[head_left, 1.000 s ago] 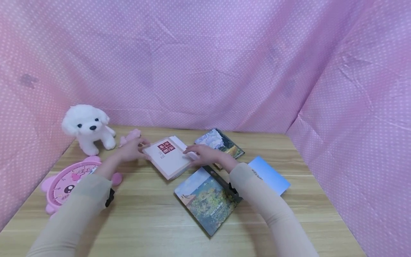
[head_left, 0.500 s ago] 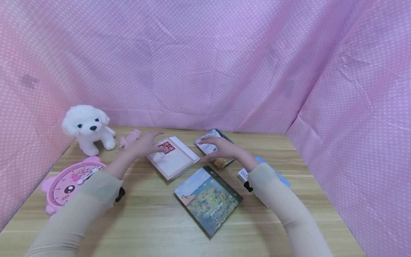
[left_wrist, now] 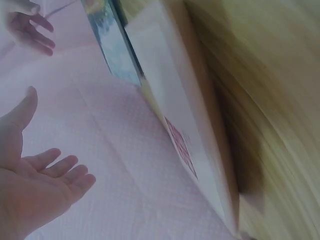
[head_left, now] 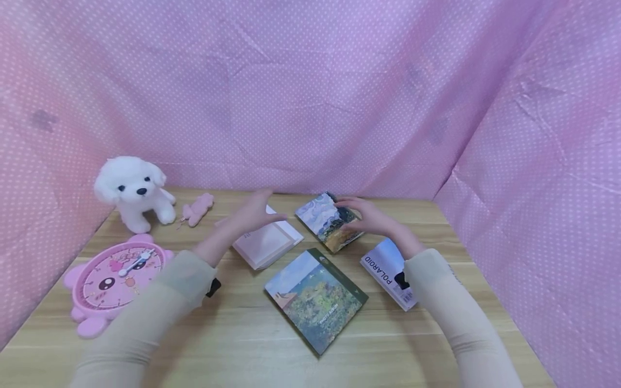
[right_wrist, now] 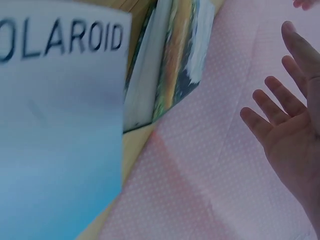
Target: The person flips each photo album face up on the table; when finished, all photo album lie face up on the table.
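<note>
My left hand [head_left: 252, 218] hovers over the white book [head_left: 267, 245] with red printed squares, hiding part of its cover. In the left wrist view that hand [left_wrist: 45, 195] has its fingers extended, apart from the book. Nearest to my right hand [head_left: 373, 220] is a thick book with a painted landscape cover [head_left: 322, 218]. Seen from the right wrist, the fingers [right_wrist: 280, 100] are spread and hold nothing. Front and centre lies a photo album [head_left: 315, 302] with a garden picture. Right of it, partly under my right sleeve, is a blue-white POLAROID box-like item [head_left: 383, 264].
On the left stand a white plush dog [head_left: 133, 188] and a pink bear-shaped clock [head_left: 104, 277]. A small pink plush charm [head_left: 198, 209] lies by the dog. Pink dotted cloth [head_left: 310, 108] walls off the wooden table's [head_left: 233, 345] back and sides.
Both hands have let go of the white book and moved right. My left hand now hovers above it, while the right has passed across the painted-cover book. The books stay put.
</note>
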Demonstrator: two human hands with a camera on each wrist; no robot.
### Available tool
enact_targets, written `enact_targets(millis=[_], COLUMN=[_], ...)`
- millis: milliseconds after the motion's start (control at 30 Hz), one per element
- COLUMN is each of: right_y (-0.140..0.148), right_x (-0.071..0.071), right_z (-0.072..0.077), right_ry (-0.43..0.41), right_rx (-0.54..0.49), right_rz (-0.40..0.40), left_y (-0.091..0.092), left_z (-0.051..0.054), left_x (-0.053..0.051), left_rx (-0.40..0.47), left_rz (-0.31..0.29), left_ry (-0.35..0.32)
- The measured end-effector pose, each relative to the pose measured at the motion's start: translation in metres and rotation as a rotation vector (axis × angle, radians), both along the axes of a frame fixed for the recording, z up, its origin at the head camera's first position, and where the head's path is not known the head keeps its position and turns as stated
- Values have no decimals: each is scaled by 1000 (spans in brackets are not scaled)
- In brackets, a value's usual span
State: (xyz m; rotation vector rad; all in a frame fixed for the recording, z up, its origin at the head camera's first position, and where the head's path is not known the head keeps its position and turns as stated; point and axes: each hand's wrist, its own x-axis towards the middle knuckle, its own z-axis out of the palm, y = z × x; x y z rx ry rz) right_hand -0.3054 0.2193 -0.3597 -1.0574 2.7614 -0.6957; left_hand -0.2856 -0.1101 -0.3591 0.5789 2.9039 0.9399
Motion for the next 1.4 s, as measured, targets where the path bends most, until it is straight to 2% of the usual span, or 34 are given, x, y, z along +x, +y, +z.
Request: enact_targets(millis=[267, 433, 600, 767, 1067, 1300, 1400], right_y=[34, 50, 59, 60, 56, 54, 54], right_x=[-11, -20, -27, -32, -38, -41, -43], right_z=[-13, -24, -33, -40, -50, -49, -51], right_ry=[-34, -31, -70, -138, -203, -235, -230], right_rx=[7, 32, 50, 120, 184, 211, 197], right_rz=[-105, -103, -106, -120, -123, -158, -142], left_y=[36, 50, 60, 67, 76, 78, 78], left_z=[-13, -22, -35, -42, -56, -60, -61], left_x=[-12, -20, -31, -39, -54, -58, -59], left_rx=[61, 50, 39, 34, -57, -71, -99], left_rz=[-97, -141, -156, -149, -172, -174, -177], left_ry=[2, 1, -3, -48, -89, -118, -113])
